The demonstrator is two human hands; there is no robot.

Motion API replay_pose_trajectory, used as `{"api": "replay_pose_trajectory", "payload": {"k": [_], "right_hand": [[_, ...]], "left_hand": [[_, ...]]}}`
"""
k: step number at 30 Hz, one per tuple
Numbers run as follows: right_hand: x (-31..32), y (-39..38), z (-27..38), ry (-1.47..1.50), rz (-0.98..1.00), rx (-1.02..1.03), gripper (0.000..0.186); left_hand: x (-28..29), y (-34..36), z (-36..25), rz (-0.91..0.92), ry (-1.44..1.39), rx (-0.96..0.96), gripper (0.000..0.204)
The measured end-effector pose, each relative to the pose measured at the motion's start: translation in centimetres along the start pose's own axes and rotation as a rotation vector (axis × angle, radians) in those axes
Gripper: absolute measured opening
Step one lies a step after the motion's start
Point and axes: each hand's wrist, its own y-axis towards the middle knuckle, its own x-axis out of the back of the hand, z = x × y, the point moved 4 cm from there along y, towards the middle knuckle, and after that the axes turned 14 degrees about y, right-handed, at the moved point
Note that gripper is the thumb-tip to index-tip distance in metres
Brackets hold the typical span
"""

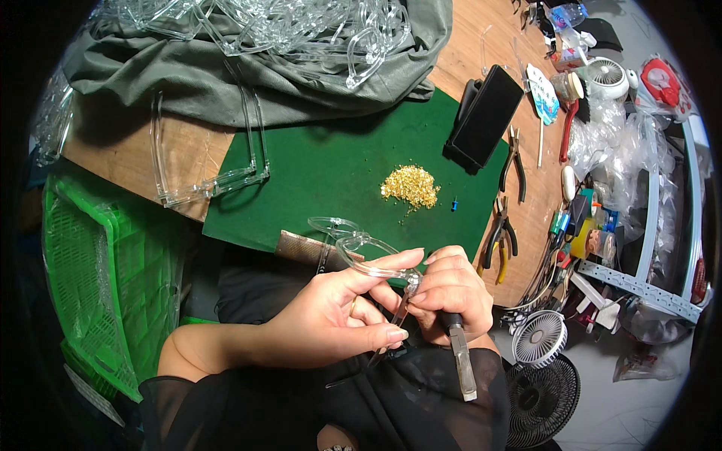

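Note:
My left hand (342,316) grips a clear plastic eyeglass frame (412,279) near its hinge, with one temple pointing down between my fingers. My right hand (455,293) is closed round a tool (461,357) with a dark handle and a flat metal end pointing toward me, and its thumb lies against the frame's hinge. Beyond my hands, on the green mat (316,173), lie a pile of tiny gold-coloured pieces (410,186) and a small blue pin (455,203).
A grey cloth (143,83) heaped with clear frames (301,22) covers the back left, above green crates (113,278). At right are a black phone on a stand (487,113), pliers (514,161), plastic bags, small fans (539,338) and a metal rack (654,225).

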Motion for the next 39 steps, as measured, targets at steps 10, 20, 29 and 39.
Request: {"api": "replay_pose_trajectory", "payload": {"k": [10, 20, 29, 39], "right_hand": [[0.1, 0.4, -0.2, 0.066, 0.112, -0.067, 0.017], [-0.1, -0.7, -0.3, 0.105, -0.064, -0.041, 0.018], [-0.3, -1.1, 0.0, 0.015, -0.056, -0.051, 0.018], [-0.1, -0.7, -0.2, 0.067, 0.039, -0.109, 0.019]], "left_hand": [[0.0, -0.2, 0.3, -0.019, 0.031, -0.017, 0.074], [-0.3, 0.1, 0.2, -0.006, 0.055, -0.044, 0.074], [-0.1, 0.0, 0.5, -0.007, 0.086, -0.041, 0.074], [0.0, 0.0, 0.5, -0.005, 0.045, -0.013, 0.074]]}}
